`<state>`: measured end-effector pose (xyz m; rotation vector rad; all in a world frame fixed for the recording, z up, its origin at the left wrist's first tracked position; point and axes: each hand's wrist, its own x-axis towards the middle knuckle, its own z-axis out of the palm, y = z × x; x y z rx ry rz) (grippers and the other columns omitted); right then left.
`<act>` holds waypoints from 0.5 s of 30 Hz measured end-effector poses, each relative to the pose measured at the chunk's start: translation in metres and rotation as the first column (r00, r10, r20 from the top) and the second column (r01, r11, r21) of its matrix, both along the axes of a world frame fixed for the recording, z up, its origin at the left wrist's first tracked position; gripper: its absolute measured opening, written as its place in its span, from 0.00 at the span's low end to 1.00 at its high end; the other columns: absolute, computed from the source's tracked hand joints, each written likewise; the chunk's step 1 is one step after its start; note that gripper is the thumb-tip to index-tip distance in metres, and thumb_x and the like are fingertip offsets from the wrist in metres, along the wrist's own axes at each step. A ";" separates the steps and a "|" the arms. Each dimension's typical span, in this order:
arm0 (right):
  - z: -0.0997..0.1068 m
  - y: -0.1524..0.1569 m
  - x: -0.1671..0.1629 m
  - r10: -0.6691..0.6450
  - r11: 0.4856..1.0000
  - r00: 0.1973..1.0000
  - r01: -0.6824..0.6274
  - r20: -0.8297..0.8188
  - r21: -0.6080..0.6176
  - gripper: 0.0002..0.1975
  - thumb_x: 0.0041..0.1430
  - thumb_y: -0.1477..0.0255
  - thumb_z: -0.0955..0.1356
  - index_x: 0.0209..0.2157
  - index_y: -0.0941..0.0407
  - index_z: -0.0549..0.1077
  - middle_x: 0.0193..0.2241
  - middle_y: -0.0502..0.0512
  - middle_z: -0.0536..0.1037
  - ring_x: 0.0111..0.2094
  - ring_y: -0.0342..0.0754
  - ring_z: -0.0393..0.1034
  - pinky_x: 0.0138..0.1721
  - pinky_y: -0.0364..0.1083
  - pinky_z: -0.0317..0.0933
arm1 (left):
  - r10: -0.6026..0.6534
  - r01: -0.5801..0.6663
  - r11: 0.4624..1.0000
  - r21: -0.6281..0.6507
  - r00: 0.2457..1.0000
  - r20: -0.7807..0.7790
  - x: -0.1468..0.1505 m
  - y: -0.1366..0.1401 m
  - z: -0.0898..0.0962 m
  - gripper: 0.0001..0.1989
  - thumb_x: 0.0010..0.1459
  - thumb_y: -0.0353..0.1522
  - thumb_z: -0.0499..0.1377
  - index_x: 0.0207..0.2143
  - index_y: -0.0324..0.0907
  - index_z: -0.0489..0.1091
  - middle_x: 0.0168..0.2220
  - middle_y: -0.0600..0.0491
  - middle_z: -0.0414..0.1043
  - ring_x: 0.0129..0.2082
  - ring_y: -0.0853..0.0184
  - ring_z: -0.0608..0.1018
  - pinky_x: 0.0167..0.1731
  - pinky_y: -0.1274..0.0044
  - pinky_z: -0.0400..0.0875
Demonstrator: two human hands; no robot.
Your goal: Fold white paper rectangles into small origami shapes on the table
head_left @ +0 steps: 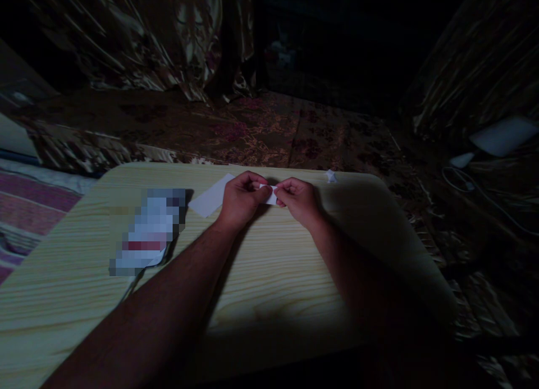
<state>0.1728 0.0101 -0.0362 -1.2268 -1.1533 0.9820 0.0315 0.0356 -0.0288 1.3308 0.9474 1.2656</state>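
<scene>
Between my two hands is a small white piece of paper (270,195), pinched at both ends just above the table. My left hand (244,197) grips its left end with thumb and fingers. At the other end, my right hand (297,197) is closed on the paper the same way. A larger white sheet of paper (208,197) lies flat on the table, just left of my left hand and partly behind it. Beyond my right hand sits a small white folded paper star (330,177), close to the table's far edge.
The pale wood-grain table (269,282) has rounded corners. On its left lies a blurred-out phone-like device (151,232) with a cable. Patterned brown cloth (269,128) covers a surface beyond the table. A white cable (497,201) hangs at the right, and the room is dim.
</scene>
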 end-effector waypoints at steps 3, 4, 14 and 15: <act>0.001 0.000 0.000 -0.004 1.000 1.000 0.004 0.008 -0.009 0.07 0.46 0.69 0.71 0.28 0.57 0.71 0.17 0.46 0.72 0.19 0.40 0.66 0.22 0.39 0.61 | 0.003 -0.003 1.000 0.008 1.000 0.005 0.000 0.000 0.000 0.10 0.42 0.32 0.67 0.29 0.39 0.72 0.23 0.55 0.71 0.20 0.74 0.69 0.22 0.81 0.63; 0.001 0.000 0.000 -0.005 1.000 1.000 0.005 0.011 -0.012 0.07 0.46 0.69 0.71 0.28 0.57 0.71 0.17 0.46 0.72 0.19 0.40 0.66 0.22 0.40 0.61 | 0.006 -0.006 1.000 0.008 1.000 0.003 0.000 -0.001 0.000 0.10 0.42 0.32 0.67 0.29 0.39 0.72 0.22 0.55 0.71 0.20 0.73 0.69 0.22 0.81 0.63; 0.001 0.000 0.000 -0.007 1.000 1.000 0.007 0.004 -0.002 0.07 0.46 0.70 0.70 0.27 0.58 0.71 0.17 0.46 0.72 0.19 0.40 0.67 0.22 0.39 0.61 | 0.000 0.000 1.000 0.021 1.000 0.018 0.000 0.000 -0.001 0.10 0.42 0.31 0.67 0.28 0.38 0.72 0.21 0.56 0.71 0.19 0.74 0.70 0.21 0.81 0.62; 0.001 0.000 0.000 -0.006 1.000 1.000 0.006 0.004 0.000 0.07 0.46 0.70 0.70 0.27 0.58 0.71 0.17 0.46 0.72 0.19 0.40 0.66 0.21 0.39 0.61 | 0.000 -0.001 1.000 0.020 1.000 0.021 0.000 0.001 -0.002 0.10 0.42 0.31 0.67 0.28 0.38 0.72 0.21 0.56 0.71 0.18 0.74 0.70 0.21 0.81 0.62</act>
